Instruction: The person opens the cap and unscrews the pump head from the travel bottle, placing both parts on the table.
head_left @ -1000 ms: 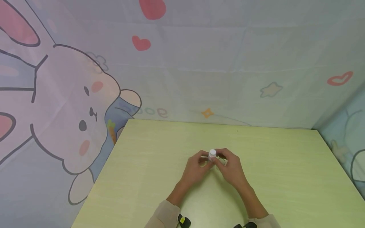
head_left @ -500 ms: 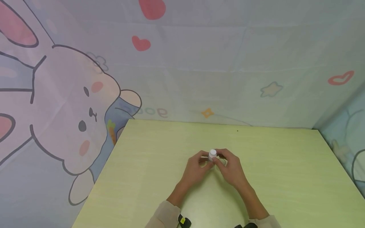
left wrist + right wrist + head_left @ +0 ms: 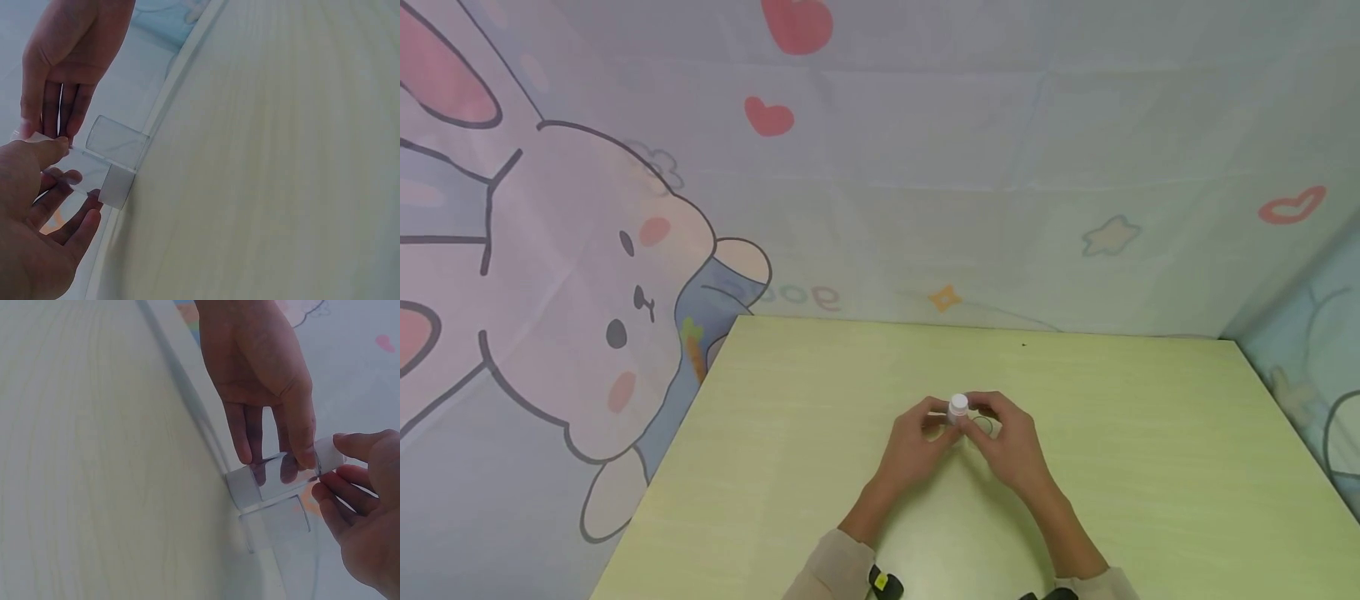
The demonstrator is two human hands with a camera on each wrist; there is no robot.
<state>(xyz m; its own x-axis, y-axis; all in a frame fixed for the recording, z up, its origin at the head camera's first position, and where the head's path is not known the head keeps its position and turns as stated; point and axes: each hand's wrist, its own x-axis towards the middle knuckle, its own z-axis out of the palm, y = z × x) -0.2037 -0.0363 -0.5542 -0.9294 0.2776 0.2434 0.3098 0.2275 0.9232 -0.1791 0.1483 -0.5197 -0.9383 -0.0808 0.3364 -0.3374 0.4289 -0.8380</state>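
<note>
Reading the head view from left to right, with the bottle as the centre of our dial, we start at about 10 o'clock with a printed rabbit (image 3: pixel 587 275) on the cloth behind the pale green table (image 3: pixel 805 433). At 7 o'clock we find a black strap (image 3: pixel 887 585) with a yellow patch, at the left sleeve's cuff (image 3: pixel 831 567). Next, at 8 o'clock and close in, is the left hand (image 3: pixel 913 448), its fingers and thumb closed around the bottle's body. At the centre the white-capped bottle (image 3: pixel 958 407) stands upright on the table; from above we mostly see its cap. The 2 wrist views add what the head view hides: a clear body and a white band (image 3: pixel 244 487) around the base. At 4 o'clock, just beside the bottle, is a clear cylinder (image 3: pixel 117 142); overhead we see only a thin ring of it, while both wrist views show its transparent wall. We cannot tell whether it touches the bottle. Also at 4 o'clock, a little farther out, is the right hand (image 3: pixel 1011 448); the right wrist view shows its thumb and fingertips pinching the cap (image 3: pixel 329 455). Far out at 2 o'clock, we see a red heart outline (image 3: pixel 1292 206) on the cloth.
</note>
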